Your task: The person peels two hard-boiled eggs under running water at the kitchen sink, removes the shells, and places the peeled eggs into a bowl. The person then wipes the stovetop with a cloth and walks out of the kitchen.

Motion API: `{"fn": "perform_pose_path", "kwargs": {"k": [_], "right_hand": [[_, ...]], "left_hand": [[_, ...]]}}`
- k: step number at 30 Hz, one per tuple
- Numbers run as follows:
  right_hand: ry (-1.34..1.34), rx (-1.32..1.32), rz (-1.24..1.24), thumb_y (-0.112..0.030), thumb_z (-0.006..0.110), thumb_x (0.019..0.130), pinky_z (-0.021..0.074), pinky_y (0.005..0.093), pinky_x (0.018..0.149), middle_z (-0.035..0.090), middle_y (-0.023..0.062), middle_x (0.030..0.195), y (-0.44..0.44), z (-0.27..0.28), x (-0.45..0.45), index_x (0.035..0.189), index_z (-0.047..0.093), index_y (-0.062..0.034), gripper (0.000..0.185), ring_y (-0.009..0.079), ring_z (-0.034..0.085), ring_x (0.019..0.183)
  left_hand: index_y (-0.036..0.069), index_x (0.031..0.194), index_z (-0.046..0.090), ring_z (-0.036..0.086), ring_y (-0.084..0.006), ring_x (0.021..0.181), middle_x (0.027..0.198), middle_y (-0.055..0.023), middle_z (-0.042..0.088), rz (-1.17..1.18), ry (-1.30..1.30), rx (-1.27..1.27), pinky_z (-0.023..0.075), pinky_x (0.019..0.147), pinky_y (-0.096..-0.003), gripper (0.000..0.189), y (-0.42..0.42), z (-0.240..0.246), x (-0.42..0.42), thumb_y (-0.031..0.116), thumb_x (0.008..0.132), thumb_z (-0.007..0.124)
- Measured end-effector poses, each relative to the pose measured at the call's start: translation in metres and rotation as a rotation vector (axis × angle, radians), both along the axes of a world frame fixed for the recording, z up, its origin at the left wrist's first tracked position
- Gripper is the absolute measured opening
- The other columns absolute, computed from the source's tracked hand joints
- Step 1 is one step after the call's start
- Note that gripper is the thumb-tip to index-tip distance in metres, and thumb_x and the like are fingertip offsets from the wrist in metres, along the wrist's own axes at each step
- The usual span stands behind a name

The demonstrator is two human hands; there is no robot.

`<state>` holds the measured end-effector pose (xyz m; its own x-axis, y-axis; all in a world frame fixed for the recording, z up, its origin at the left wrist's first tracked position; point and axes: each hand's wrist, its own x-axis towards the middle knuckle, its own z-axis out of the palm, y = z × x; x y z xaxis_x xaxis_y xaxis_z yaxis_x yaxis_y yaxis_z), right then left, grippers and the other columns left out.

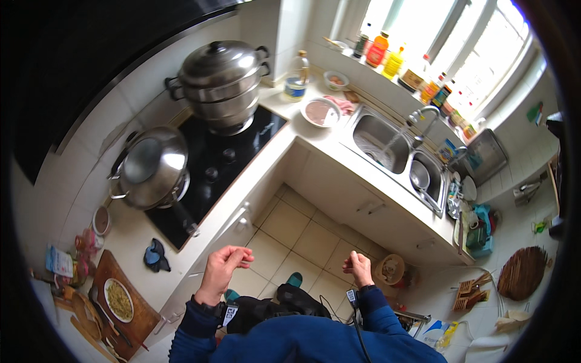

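Both hands hang in the air above the tiled floor (313, 238), in front of my body. My left hand (225, 268) is loosely curled, thumb near the fingers, with nothing seen in it; the counter front with its white cabinet handles is closest to it. My right hand (359, 268) is also curled in with no object visible, near a bin (389, 269) on the floor. Ahead, a tap (422, 119) runs water into the left basin of a steel double sink (399, 159). A small steel pan (420, 174) lies in the right basin.
A lidded steamer pot (222, 81) and a lidded wok (152, 168) stand on the black hob (213, 156). A white bowl (321, 112) sits at the counter corner by an oil bottle (296, 77). At left, a plate of shredded food (119, 299) rests on a wooden board (140, 313).
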<state>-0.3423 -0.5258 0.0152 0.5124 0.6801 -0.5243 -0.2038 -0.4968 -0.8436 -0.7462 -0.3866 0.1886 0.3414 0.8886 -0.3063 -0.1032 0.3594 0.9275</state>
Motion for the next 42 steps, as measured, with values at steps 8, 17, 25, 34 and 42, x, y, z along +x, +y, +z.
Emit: {"fn": "perform_pose_path", "kwargs": {"k": [8,17,25,34,42], "right_hand": [[-0.083,0.126,-0.573,-0.021,0.062,0.098,0.0571,0.0286,0.064,0.067,0.0060,0.085,-0.089,0.012,0.141,0.098,0.064,-0.0023,0.019,0.0138,0.066,0.071],[-0.066,0.452,-0.609,-0.003,0.064,0.094,0.0593,0.0312,0.075,0.068,0.0088,0.098,0.027,0.103,0.206,0.111,0.064,0.0013,0.017,0.0178,0.068,0.081],[-0.186,0.424,-0.387,-0.009,0.062,0.097,0.0527,0.0292,0.088,0.070,0.0098,0.105,0.209,0.141,0.262,0.115,0.065,0.0029,0.022,0.0148,0.066,0.097],[-0.365,0.238,-0.148,-0.013,0.066,0.093,0.0341,0.0352,0.113,0.051,0.0225,0.143,0.313,0.103,0.354,0.142,0.044,0.0082,0.058,0.0267,0.048,0.134],[-0.951,0.206,-0.087,-0.017,0.063,0.090,0.0277,0.0371,0.117,0.038,0.0241,0.153,0.339,0.093,0.451,0.144,0.043,0.0033,0.061,0.0346,0.033,0.145]], "left_hand": [[-0.002,0.113,0.065,0.067,-0.0178,0.099,0.111,-0.0114,0.068,-0.247,-0.063,0.019,0.0551,0.080,-0.0294,0.037,0.083,0.016,0.165,0.031,0.104,0.051],[0.000,0.114,0.062,0.068,-0.0189,0.096,0.111,-0.0122,0.066,-0.266,-0.103,-0.008,0.0564,0.079,-0.0295,0.023,0.190,-0.008,0.268,0.017,0.103,0.052],[-0.001,0.119,0.060,0.067,-0.0178,0.096,0.113,-0.0115,0.066,-0.390,-0.096,-0.159,0.0568,0.078,-0.0281,0.024,0.316,-0.036,0.353,0.015,0.102,0.054],[-0.003,0.119,0.060,0.066,-0.0167,0.097,0.112,-0.0100,0.064,-0.533,-0.076,-0.087,0.0552,0.079,-0.0279,0.025,0.374,-0.036,0.469,0.012,0.100,0.056],[-0.002,0.116,0.060,0.067,-0.0158,0.093,0.109,-0.0077,0.065,-0.398,0.087,0.094,0.0547,0.073,-0.0261,0.022,0.433,-0.003,0.507,0.008,0.096,0.058]]}}
